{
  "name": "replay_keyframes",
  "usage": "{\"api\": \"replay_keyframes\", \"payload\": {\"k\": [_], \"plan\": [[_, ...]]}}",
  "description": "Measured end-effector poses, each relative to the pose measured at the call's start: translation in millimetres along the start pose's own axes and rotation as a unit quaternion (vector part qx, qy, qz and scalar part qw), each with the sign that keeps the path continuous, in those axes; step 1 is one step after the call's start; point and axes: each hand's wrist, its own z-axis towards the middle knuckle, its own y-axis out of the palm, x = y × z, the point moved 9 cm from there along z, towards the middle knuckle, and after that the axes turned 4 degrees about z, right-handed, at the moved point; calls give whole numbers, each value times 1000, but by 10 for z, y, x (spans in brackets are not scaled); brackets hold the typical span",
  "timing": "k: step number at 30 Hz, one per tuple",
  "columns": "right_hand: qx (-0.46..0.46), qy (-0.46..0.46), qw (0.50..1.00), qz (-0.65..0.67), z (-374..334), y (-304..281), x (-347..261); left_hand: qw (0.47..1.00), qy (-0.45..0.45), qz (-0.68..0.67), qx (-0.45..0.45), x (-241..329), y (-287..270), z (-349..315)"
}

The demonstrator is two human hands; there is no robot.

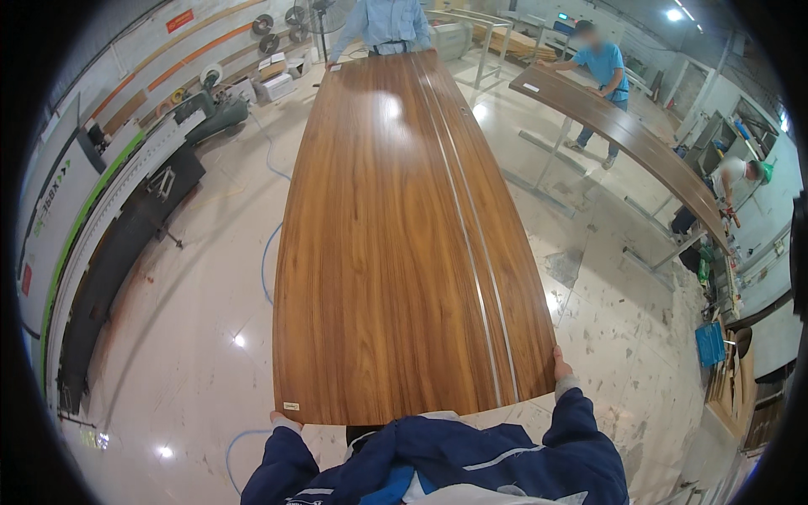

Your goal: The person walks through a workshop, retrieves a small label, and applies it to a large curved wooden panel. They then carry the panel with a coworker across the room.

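the right hand (561, 367) has its fingers curled under the near right corner of the door panel (396, 252), thumb up along the edge, gripping it; the left hand (284, 418) sits under the near left corner, mostly hidden, so i cannot tell how its fingers lie. the panel hangs level above the floor (194, 337), a co-worker (380, 25) holding the far end. it looks like a carry under way; the next move calls for both people stepping together, keeping it flat. the panel is long, glossy, warm brown wood grain, with two thin pale metal strips (471, 244) running lengthwise. the floor is shiny speckled stone.
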Motion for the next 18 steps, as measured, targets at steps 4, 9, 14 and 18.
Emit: {"api": "replay_keyframes", "payload": {"k": [4,9,14,18], "plan": [[37,22,999,10,51,142,-542,994,-47,28,-99,293,1027,461],[59,62,996,33,10,699,-1157,995,-33,59,-79,1144,2059,1022],[54,78,994,59,146,1413,-1838,993,-4,64,-102,2335,3289,1038],[54,81,992,76,420,1959,-2440,994,24,74,-81,3116,4332,986]]}}
